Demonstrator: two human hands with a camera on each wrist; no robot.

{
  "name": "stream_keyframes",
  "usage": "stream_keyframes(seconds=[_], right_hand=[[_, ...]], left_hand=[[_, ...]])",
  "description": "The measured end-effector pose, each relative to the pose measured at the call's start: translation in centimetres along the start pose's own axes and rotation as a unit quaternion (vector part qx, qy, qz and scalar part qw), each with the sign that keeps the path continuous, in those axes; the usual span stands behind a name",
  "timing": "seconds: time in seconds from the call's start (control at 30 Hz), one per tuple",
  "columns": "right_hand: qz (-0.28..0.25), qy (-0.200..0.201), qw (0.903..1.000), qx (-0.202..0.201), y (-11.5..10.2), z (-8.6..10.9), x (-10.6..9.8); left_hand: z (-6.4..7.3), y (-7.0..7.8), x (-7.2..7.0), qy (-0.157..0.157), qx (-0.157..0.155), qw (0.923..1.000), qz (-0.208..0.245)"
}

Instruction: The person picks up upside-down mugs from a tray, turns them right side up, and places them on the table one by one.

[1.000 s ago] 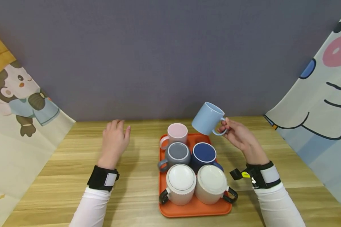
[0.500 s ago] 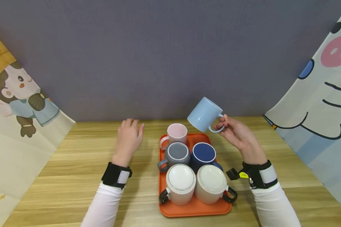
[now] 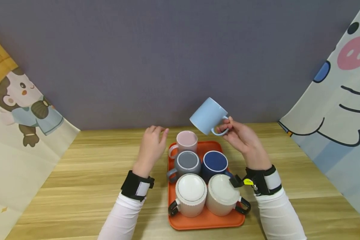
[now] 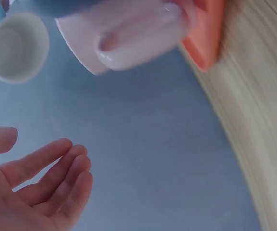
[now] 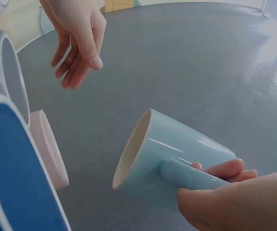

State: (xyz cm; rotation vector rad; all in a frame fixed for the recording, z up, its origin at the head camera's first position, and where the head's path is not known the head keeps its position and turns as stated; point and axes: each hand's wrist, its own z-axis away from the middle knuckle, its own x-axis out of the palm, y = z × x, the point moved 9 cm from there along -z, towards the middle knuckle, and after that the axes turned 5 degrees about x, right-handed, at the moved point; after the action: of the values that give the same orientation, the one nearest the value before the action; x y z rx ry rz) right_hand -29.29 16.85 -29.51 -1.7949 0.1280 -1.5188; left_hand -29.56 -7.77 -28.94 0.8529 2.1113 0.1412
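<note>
My right hand [image 3: 243,140] pinches the handle of a light blue mug [image 3: 208,116], raised over the back of an orange tray [image 3: 211,222]. The mug is tilted; its pale inside [image 4: 15,48] shows in the left wrist view, and in the right wrist view its mouth points left, away from the hand. On the left, my left hand [image 3: 151,146] hovers with nothing in it, thumb apart from relaxed fingers. Closest to it is a pink mug [image 3: 187,138], upside down at the tray's back left. The spot beside that mug, under the blue one, shows bare tray.
Upside down on the tray are also a grey mug [image 3: 188,160], a dark blue mug [image 3: 215,161] and two white mugs [image 3: 191,189] with black handles. A grey backdrop [image 3: 138,66] rises behind the wooden table [image 3: 78,186]; printed cloths [image 3: 342,110] flank both sides.
The right hand has carried the light blue mug left and slightly up, tilting it further. My left hand has come rightward, close to the pink mug. The mugs on the tray stay put.
</note>
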Motion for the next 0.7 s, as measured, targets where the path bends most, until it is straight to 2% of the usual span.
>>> stream_keyframes(seconds=[0.2, 0.33, 0.5, 0.7], right_hand=[[-0.016, 0.010, 0.9998, 0.002, 0.1, -0.3, 0.1], [-0.018, 0.015, 0.9997, 0.000, 0.0, -0.4, 0.1], [-0.029, 0.015, 0.9995, -0.001, 0.1, -0.4, 0.3], [-0.052, 0.016, 0.9985, 0.000, 0.3, -0.6, 0.8]], left_hand=[[-0.1, 1.3, 0.9, -0.016, -0.005, 0.9998, 0.015], [-0.2, 2.3, 1.5, -0.039, -0.014, 0.9974, 0.059], [-0.4, 4.0, 1.5, -0.054, -0.019, 0.9916, 0.116], [-0.6, 5.6, 1.8, -0.059, -0.017, 0.9874, 0.145]])
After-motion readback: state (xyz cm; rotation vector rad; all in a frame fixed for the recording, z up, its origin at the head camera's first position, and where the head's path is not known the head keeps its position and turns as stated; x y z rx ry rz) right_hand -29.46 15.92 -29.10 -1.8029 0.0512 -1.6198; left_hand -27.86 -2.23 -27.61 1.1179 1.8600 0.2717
